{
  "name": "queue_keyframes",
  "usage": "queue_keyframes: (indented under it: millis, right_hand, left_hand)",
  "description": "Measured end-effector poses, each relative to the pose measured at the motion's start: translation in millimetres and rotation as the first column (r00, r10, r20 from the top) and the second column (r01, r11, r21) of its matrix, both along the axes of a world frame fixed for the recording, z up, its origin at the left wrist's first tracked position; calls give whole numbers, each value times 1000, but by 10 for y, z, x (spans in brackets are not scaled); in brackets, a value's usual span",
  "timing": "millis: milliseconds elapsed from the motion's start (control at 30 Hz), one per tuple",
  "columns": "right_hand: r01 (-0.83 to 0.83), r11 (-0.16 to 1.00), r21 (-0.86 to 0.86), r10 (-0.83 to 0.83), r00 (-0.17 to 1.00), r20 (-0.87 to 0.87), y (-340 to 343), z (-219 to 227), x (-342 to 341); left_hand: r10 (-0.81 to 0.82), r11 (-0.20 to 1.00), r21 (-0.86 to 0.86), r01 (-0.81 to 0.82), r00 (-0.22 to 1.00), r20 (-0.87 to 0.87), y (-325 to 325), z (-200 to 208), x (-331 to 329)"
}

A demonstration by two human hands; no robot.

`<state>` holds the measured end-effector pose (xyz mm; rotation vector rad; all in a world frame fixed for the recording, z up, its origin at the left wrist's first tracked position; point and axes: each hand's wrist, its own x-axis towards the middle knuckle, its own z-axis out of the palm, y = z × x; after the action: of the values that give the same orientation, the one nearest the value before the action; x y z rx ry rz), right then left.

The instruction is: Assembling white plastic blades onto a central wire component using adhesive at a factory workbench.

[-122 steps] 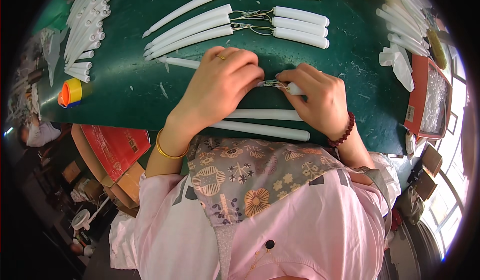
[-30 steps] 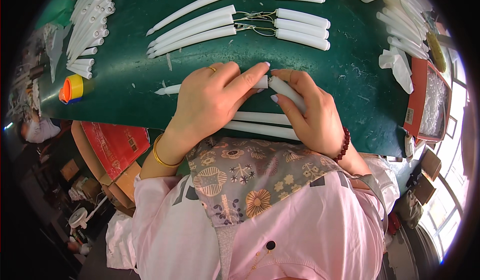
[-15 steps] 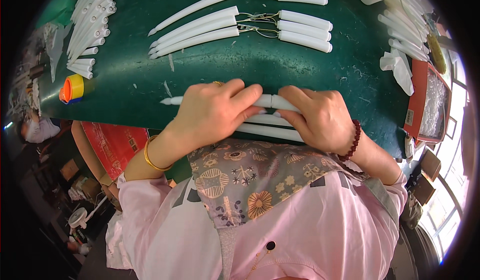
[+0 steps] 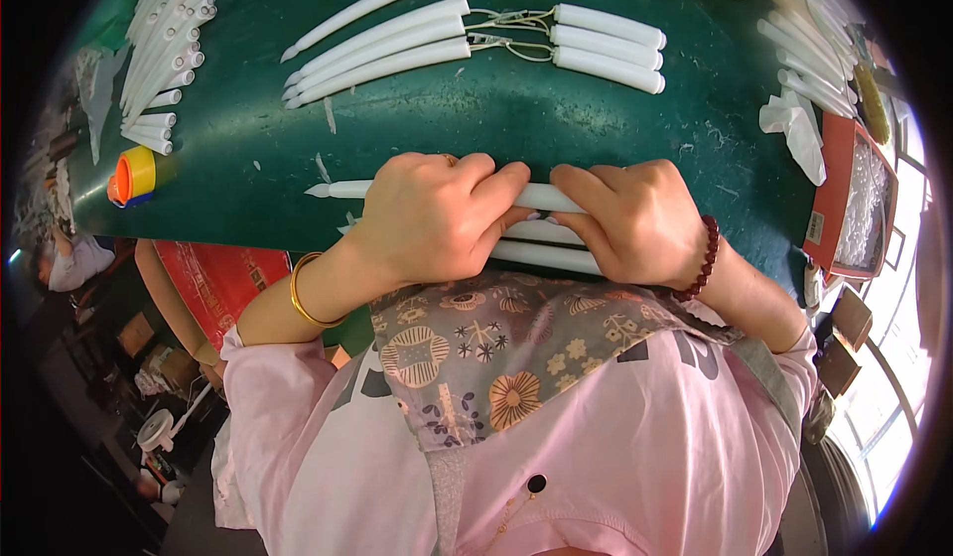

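A white electric taper candle (image 4: pixel 544 198) with a flame-shaped tip lies level across my two hands. My left hand (image 4: pixel 429 216) is closed round its body, leaving the tip out to the left. On the other end, my right hand (image 4: pixel 640 220) is closed too, covering that end. No seam shows in the short stretch between my fingers. Nearer to me, partly hidden under the hands, lie more white candle tubes (image 4: pixel 544 256). Farther back are several split candles: long tapered tubes (image 4: pixel 382 71) joined by thin wires and small circuit boards (image 4: pixel 488 40) to short tubes (image 4: pixel 608 69).
On the green table (image 4: pixel 397 129), a pile of white candles (image 4: pixel 164 50) lies at far left, above a yellow and orange tape roll (image 4: pixel 134 177). At right are more white tubes (image 4: pixel 809 65), crumpled white paper (image 4: pixel 794 134) and a red box (image 4: pixel 834 199) of white pieces.
My hands have drawn slightly closer together on the candle. The seam that showed between them earlier is no longer visible. The whole view has shifted a little.
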<state>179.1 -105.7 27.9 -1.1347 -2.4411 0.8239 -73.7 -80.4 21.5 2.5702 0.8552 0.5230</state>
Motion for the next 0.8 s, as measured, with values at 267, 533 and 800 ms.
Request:
queue_keyframes:
  millis: [267,533,800]
  right_hand:
    - [40,998,41,-48,978,202,86,-109,29]
    - [287,830,479,-354,934,53,448,-55,191]
    - [264,936,232,-304,940,157,310,-151,36]
  left_hand:
    - [28,1000,-7,-28,1000,-11,157,-135,133]
    - [237,941,189,-280,946,223,657,-120,57]
    - [249,967,-78,-244,967,56,607,-210,-31]
